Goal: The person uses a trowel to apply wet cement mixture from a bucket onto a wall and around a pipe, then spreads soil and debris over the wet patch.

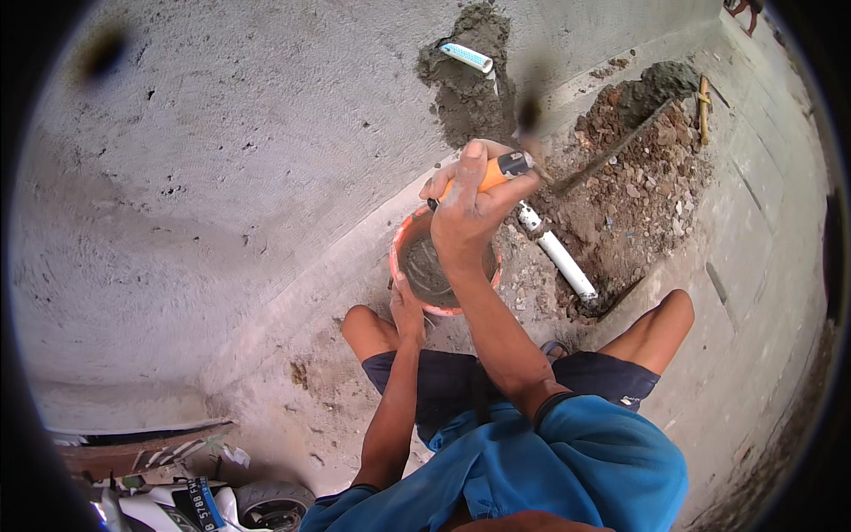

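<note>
My right hand [470,199] is wrapped round the orange and black handle of a trowel [496,174], raised over the bucket's right side. The trowel's blade is hard to make out. Below it stands an orange bucket [396,257] with wet grey mortar [427,270] inside; my right hand and forearm cover part of it. At the near left of the rim, my left hand [407,310] grips the bucket. Beyond, a short white pipe [468,58] sticks out of a patch of dark wet mortar [479,111] on the wall.
A white pipe [567,264] lies along the ground right of the bucket. Past it is a heap of soil and rubble [643,186], with a long-bladed tool's yellowish handle [704,111] at its far edge. A motorcycle [213,505] stands at the lower left.
</note>
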`<state>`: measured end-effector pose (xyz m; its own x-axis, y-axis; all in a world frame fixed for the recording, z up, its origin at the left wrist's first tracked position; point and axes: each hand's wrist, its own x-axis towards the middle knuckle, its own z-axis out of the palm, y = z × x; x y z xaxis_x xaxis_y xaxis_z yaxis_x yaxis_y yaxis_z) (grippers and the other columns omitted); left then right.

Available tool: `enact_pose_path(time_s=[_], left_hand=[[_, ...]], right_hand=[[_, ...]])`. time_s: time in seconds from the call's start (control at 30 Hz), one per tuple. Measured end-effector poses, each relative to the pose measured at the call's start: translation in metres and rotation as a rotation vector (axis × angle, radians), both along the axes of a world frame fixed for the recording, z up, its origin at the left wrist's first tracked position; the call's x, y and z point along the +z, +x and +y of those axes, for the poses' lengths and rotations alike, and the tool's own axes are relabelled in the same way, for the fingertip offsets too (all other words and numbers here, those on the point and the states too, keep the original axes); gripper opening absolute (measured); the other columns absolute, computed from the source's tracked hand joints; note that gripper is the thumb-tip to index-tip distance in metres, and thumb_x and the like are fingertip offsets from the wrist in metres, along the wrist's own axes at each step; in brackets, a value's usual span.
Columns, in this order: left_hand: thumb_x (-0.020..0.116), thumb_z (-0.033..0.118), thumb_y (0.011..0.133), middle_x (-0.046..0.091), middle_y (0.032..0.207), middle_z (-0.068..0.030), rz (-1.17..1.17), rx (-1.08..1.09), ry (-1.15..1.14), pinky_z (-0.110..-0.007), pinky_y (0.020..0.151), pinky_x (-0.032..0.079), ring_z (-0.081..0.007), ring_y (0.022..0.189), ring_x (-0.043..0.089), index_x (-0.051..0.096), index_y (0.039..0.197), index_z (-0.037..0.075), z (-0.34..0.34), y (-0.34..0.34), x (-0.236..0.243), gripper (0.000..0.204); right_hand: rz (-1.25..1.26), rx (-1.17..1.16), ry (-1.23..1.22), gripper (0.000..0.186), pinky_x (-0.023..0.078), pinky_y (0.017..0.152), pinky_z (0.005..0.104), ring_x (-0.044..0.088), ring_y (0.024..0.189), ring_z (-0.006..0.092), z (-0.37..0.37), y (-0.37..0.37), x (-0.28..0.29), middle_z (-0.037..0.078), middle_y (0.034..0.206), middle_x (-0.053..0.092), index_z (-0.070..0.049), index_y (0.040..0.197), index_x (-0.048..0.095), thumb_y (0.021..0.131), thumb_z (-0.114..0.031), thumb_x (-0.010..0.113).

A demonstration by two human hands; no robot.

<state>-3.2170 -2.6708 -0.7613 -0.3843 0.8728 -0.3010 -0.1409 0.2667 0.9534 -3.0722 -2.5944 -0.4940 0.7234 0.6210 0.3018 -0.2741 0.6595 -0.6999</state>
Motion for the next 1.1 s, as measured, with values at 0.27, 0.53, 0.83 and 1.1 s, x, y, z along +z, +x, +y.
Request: enact_pose_path(time_s=[0.27,0.53,0.83,1.1], left_hand=[[0.052,0.043,0.106,0.062,0.13,-0.01,0.2,-0.21,0.0,-0.032,0.096,0.048,-0.0192,0.111,0.061,0.054,0.139,-0.004,-0.021,-0.018,-0.018,0.058],[0.056,0.044,0.104,0.068,0.11,-0.011,0.14,-0.044,0.156,-0.034,0.089,0.05,-0.0196,0.099,0.063,0.06,0.131,-0.005,-0.011,0.013,0.052,0.056],[0.046,0.057,0.104,0.067,0.103,-0.0192,0.467,-0.201,-0.113,-0.037,0.088,0.048,-0.0243,0.097,0.061,0.059,0.128,-0.01,0.001,0.013,0.069,0.073],[0.044,0.061,0.103,0.067,0.105,-0.0234,0.584,-0.213,-0.062,-0.039,0.091,0.048,-0.0292,0.101,0.064,0.059,0.127,-0.011,0.006,0.005,0.056,0.077]], right_hand=[[-0.334,0.471,-0.291,0.041,0.048,0.08,0.0443,0.065,0.085,0.0335,-0.033,-0.073,-0.04,0.023,0.1,0.062,-0.001,0.136,0.042,0.105,-0.025,0.054],[-0.183,0.782,-0.459,0.052,0.051,0.075,0.0362,0.064,0.082,0.0217,-0.054,0.008,-0.049,0.012,0.094,0.062,0.0,0.136,0.05,0.103,-0.039,0.058],[0.705,1.217,-0.03,0.039,0.039,0.045,0.0264,0.041,0.046,0.0088,0.045,0.011,-0.017,-0.004,0.061,0.043,-0.016,0.098,0.053,0.102,-0.056,0.053],[0.902,0.937,0.009,0.036,0.035,0.047,0.0285,0.04,0.047,0.0102,0.113,0.006,0.02,-0.005,0.06,0.038,-0.019,0.088,0.046,0.105,-0.05,0.047]])
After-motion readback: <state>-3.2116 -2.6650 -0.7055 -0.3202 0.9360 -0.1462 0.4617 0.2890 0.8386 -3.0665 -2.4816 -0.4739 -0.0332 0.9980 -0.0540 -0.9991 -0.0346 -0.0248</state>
